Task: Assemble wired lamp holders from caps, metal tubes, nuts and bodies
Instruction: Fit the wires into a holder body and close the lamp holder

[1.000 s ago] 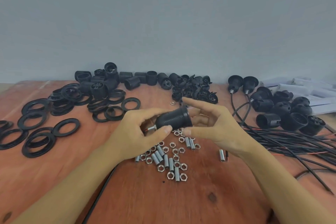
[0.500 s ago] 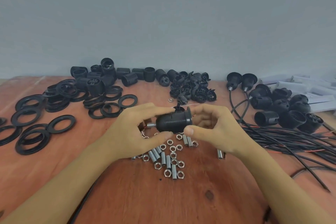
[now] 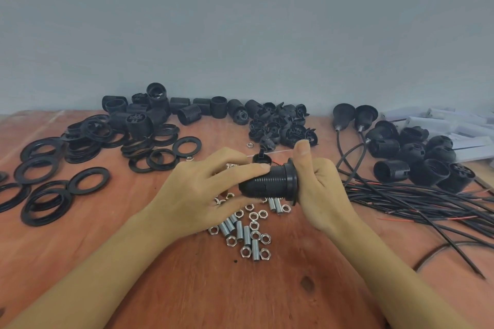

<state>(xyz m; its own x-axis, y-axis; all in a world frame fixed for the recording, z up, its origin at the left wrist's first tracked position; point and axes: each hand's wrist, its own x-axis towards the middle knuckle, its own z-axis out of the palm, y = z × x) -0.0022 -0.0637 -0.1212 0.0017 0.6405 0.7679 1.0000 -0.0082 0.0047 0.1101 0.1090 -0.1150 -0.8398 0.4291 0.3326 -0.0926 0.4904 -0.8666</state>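
Observation:
A black threaded lamp holder [image 3: 270, 184] lies sideways above the table between both hands. My left hand [image 3: 197, 192] grips its left, capped end with thumb below and fingers on top. My right hand [image 3: 318, 189] grips the flanged right end, thumb pointing up. Several silver metal tubes and nuts [image 3: 247, 232] lie scattered on the wood right under the holder. A small black cap [image 3: 262, 159] sits just behind it.
Black rings [image 3: 88, 183] spread over the left of the wooden table [image 3: 187, 288]. Threaded bodies [image 3: 188, 113] and caps [image 3: 283, 125] line the back wall. Finished wired holders [image 3: 414, 160] and black cables [image 3: 427, 203] fill the right. White boxes [image 3: 459, 128] sit far right.
The holder moved right. My right hand closed round its flanged end and turned thumb-up. My left hand shifted over the left end, hiding the metal tube that stuck out before.

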